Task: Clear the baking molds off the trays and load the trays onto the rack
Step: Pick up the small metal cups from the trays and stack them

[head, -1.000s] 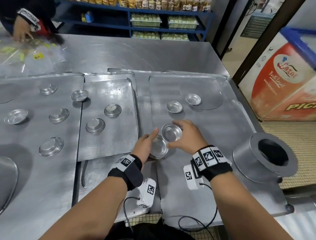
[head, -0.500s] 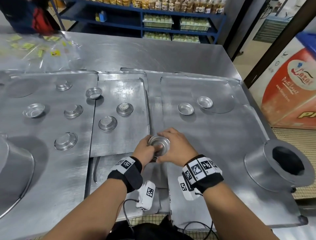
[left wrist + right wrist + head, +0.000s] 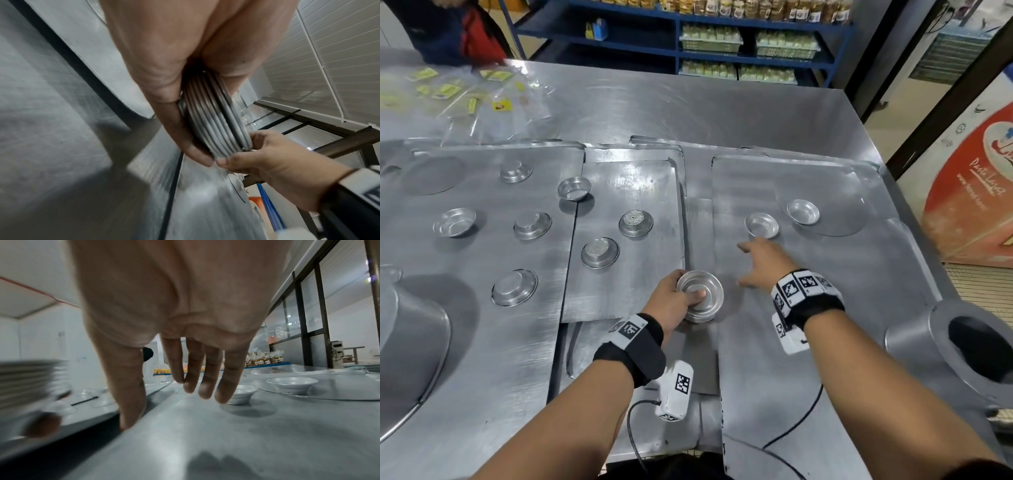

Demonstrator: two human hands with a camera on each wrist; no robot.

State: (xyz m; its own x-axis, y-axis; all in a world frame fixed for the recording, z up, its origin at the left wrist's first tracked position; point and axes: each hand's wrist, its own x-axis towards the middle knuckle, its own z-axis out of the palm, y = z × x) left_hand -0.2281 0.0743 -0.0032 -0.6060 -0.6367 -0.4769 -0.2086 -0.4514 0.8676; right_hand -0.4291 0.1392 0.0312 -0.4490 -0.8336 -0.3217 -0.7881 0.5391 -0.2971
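Left hand (image 3: 675, 301) grasps a nested stack of molds (image 3: 700, 295) — thumb inside the top mold, fingers curled round the side; the left wrist view shows the layered rims (image 3: 213, 128) pinched between thumb and fingers. The stack sits low over the gap between the middle tray (image 3: 626, 240) and the right tray (image 3: 808, 308); whether it touches the counter (image 3: 688, 109) I cannot tell.

Right hand (image 3: 762, 262) is released, holding nothing: fingers (image 3: 205, 378) straight and spread, stretched over the right tray toward the nearer loose mold (image 3: 761, 224), just short of it. A second loose mold (image 3: 803, 211) stands beyond, on a flat round disc (image 3: 839, 219) lying on the same tray.

Middle tray: two molds upside down (image 3: 600, 252) (image 3: 636, 223); one upright mold (image 3: 573, 188) at its far left edge.

Left tray (image 3: 465, 325): several more molds, most inverted — one upright (image 3: 454, 222).

A metal cylinder (image 3: 962, 346) lies on its side at the right edge of the counter. Clear bags with yellow labels (image 3: 465, 96) are at the far left, beside another person (image 3: 458, 31).
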